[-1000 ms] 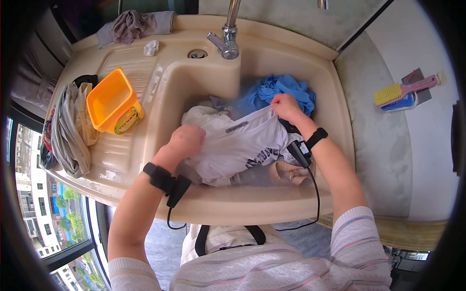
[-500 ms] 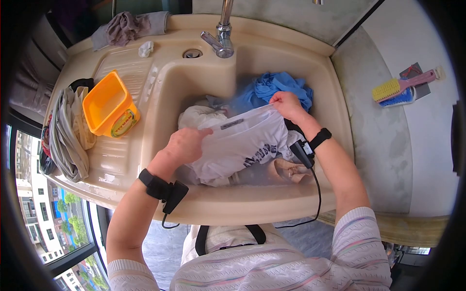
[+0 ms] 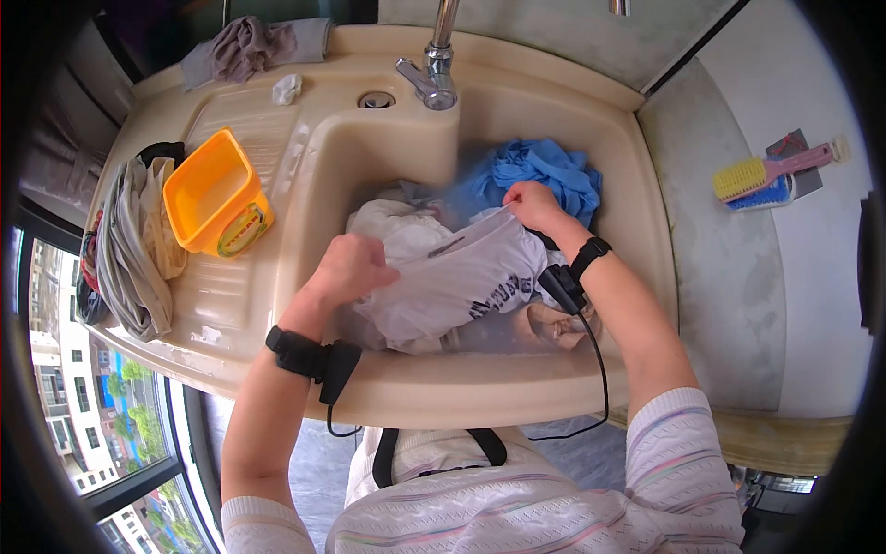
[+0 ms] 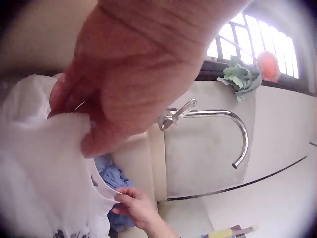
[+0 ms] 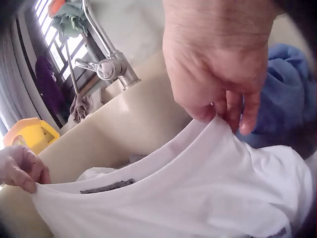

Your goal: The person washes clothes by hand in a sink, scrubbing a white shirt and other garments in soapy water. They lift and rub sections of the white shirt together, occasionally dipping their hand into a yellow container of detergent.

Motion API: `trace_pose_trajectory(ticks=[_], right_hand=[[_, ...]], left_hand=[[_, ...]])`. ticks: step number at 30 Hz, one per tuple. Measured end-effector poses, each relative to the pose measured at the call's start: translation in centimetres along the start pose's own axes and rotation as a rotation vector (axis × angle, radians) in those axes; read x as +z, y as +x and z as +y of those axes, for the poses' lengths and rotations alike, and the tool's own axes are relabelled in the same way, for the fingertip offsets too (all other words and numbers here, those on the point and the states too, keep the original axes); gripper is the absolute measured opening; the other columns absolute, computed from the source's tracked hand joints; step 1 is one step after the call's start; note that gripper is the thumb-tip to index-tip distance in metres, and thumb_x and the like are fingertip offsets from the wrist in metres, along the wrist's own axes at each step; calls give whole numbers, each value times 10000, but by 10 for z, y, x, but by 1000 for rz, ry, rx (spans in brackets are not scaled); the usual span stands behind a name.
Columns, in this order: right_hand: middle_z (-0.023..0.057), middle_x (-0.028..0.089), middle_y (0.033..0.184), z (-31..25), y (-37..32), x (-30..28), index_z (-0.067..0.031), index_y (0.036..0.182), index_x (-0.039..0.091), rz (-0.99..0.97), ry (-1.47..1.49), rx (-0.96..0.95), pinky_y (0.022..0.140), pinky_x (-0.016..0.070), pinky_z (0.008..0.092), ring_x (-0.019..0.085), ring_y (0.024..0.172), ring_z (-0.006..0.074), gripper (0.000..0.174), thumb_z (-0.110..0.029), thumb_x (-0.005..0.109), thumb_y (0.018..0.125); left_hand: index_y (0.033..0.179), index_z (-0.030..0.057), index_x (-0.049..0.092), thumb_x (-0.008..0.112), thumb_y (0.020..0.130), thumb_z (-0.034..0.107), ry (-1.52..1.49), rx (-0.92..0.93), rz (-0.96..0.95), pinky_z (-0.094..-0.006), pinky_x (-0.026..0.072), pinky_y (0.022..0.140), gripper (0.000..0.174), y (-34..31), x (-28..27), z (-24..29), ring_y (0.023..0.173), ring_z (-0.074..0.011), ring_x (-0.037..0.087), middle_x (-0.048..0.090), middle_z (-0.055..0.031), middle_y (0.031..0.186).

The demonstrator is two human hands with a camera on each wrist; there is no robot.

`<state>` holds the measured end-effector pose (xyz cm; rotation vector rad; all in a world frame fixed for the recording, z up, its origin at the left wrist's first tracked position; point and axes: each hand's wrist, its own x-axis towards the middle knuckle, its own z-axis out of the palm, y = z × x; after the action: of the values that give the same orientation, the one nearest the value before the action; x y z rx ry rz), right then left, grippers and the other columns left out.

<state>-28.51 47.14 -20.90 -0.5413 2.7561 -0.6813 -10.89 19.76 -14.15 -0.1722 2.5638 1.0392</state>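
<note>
A white T-shirt (image 3: pixel 452 282) with dark lettering is stretched by its neckline over the sink (image 3: pixel 443 388). My left hand (image 3: pixel 351 268) pinches one side of the neckline; the left wrist view shows its thumb and fingers on the cloth. At the other side, my right hand (image 3: pixel 538 205) pinches the collar edge, seen closely in the right wrist view (image 5: pixel 223 79). Inside the collar a small dark label print (image 5: pixel 108 186) shows. The lower part of the shirt lies among wet laundry in cloudy water. Behind the right hand is a bunched blue cloth (image 3: pixel 544 166).
A beige garment (image 3: pixel 554 328) sits in the water near the front wall. On the left drainboard stand a yellow tub (image 3: pixel 217 194) and a pile of clothes (image 3: pixel 134 249). The faucet (image 3: pixel 432 83) rises at the back. Brushes (image 3: pixel 761 175) lie on the right ledge.
My right hand has shifted slightly left, and the shirt's neckline now sags more between the hands. Both hands keep their hold on it.
</note>
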Motion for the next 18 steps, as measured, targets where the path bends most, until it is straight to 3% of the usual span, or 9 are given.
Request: trace_pose_trajectory(ticks=[4,7,12,14,18], right_hand=[[131,631,784,-2,8,-1,-67,787,638,-17,-36,-32,674,472,340,603,747,267,125,-90,556,696],[129,632,806,-3,11,1,-69,820,636,-34,-108,-62,691,472,340,604,767,267,149,-87,551,699],[122,636,830,-36,16,-9,-55,866,624,-127,-86,-75,711,473,338,606,798,264,182,-98,559,702],[127,637,853,-78,16,-22,-35,901,614,-103,115,-249,733,471,339,603,833,267,218,-111,573,701],[136,588,1044,-216,-16,-53,-43,1069,558,-51,142,-722,832,438,320,551,1007,245,361,-91,589,713]], left_hand=[[670,13,597,660,596,150,-41,81,127,-305,450,571,168,10,11,-13,583,-181,541,553,-107,582],[728,16,608,648,602,151,-111,92,133,-318,470,610,189,15,16,-22,631,-208,579,586,-125,636],[785,47,626,625,619,210,117,68,62,-349,477,674,232,18,14,-23,720,-282,598,617,-148,736],[780,49,625,615,625,202,141,75,67,-354,477,682,217,21,14,-22,733,-292,596,617,-152,740],[786,58,621,582,641,151,193,104,93,-388,472,701,177,25,24,-26,773,-311,596,617,-157,762]])
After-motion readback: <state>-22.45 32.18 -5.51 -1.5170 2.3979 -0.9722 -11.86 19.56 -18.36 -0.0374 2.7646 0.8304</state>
